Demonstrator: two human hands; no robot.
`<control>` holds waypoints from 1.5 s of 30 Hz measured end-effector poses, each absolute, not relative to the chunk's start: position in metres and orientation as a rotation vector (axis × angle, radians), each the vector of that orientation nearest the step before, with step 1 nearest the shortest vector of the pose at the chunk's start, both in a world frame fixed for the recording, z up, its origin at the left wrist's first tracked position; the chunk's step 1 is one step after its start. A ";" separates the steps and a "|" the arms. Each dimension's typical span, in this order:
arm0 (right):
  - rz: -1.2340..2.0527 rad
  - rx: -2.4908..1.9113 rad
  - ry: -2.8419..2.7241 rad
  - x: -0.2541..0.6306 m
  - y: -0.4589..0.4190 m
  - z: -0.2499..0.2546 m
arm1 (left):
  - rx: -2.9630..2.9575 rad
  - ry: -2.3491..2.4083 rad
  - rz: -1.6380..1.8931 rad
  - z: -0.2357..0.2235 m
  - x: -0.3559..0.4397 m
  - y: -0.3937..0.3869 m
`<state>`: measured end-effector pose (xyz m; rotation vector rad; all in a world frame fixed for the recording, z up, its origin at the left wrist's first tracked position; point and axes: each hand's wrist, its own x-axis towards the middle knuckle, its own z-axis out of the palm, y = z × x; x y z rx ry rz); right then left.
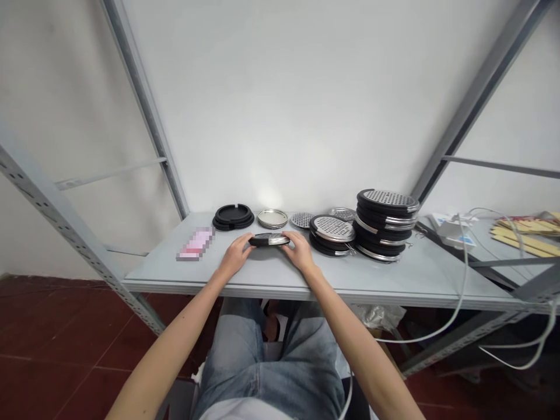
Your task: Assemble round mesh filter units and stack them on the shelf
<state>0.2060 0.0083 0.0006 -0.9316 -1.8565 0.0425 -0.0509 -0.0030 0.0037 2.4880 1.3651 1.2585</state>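
Between my two hands, a round black-and-silver disc (268, 240) is held tilted just above the grey shelf. My left hand (237, 254) grips its left rim, fingers curled at the edge. On the opposite rim, my right hand (299, 251) closes with thumb below and fingers on top. Behind the disc lie a small stack of black rings (233, 216), a few thin silver rings (272, 218) and a perforated metal plate (301, 220). Right of my right hand stands a short stack of black-rimmed perforated discs (332, 234).
A taller stack of the same discs (387, 224) rises farther right, with small wire clips near it. A blurred pink item (196, 243) lies at left. Metal uprights (144, 111) frame the shelf. A white cable (464, 274) hangs over the front edge at right, near a white box (452, 230).
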 end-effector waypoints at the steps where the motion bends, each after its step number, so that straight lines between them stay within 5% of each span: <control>1: 0.042 -0.938 -1.858 0.206 0.009 0.000 | 2.494 1.359 1.267 0.004 -0.051 -0.004; 17: 0.097 -0.992 -1.876 0.207 0.014 -0.003 | 2.535 1.339 1.296 0.005 -0.050 -0.003; 28: -0.193 -0.805 -2.209 0.185 -0.004 0.004 | 2.680 1.349 1.313 0.012 -0.045 -0.012; 45: 0.026 -0.787 -2.082 0.199 0.006 -0.003 | 2.459 1.276 1.185 0.004 -0.062 0.004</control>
